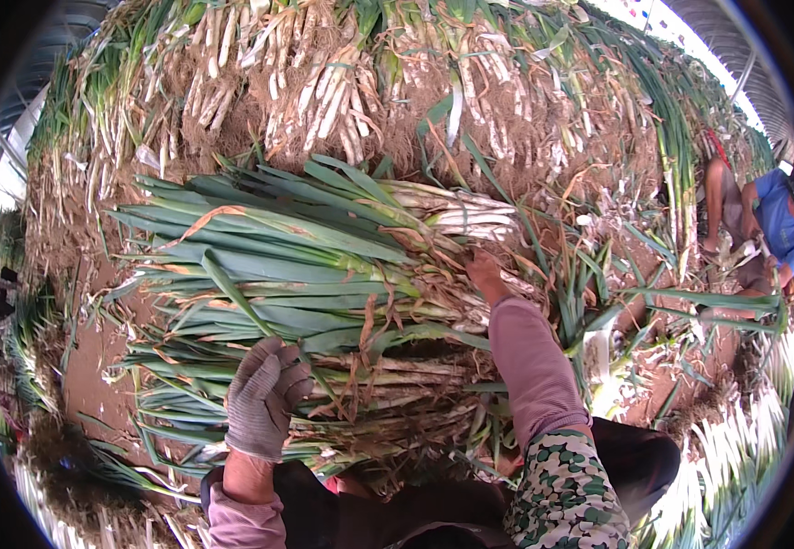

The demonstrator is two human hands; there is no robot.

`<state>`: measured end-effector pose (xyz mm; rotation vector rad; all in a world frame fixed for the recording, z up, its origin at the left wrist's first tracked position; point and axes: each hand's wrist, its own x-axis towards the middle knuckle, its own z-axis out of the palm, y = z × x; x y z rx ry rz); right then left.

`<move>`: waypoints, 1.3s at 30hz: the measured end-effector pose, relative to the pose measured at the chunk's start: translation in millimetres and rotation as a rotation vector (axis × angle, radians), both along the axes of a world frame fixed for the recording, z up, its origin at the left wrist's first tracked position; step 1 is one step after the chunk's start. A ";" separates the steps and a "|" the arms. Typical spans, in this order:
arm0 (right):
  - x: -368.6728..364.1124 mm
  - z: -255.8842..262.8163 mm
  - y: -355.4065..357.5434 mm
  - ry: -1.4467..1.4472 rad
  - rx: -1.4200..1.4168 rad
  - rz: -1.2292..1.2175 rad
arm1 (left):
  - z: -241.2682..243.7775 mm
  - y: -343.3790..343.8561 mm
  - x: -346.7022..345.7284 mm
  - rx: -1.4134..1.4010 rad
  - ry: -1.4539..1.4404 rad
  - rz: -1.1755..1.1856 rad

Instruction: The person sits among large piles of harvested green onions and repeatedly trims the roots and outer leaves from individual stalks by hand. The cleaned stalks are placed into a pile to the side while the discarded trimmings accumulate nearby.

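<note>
Before me lies a heap of large green onions, leaves to the left and pale rooted stalks to the right. My left hand, in a grey knit glove, is above the nearer leaves, fingers curled around a long green leaf that slants up and left. On the heap's right side, my bare right hand reaches in among stalks and dry husks. Its fingers are partly hidden, so its grip is unclear. Just beyond it sits a tied bunch of white stalks.
A high bank of bundled onions with hanging roots rises behind the heap. At right a person in a blue shirt works among onions. Peeled white onions lie at lower right. Leaf scraps litter the brown ground.
</note>
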<state>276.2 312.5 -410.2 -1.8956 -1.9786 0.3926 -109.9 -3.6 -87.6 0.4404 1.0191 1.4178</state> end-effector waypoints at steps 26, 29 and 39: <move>-0.8 518.2 -342.7 -0.277 0.839 0.308 | 39.6 6.1 92.2 0.334 -0.279 -0.528; 10.7 534.7 -366.6 -0.227 0.883 0.322 | 79.2 -8.6 108.3 0.489 -0.365 -0.458; -69.2 407.2 -327.4 0.092 0.800 0.576 | 86.7 -9.3 67.4 0.382 -0.406 -0.075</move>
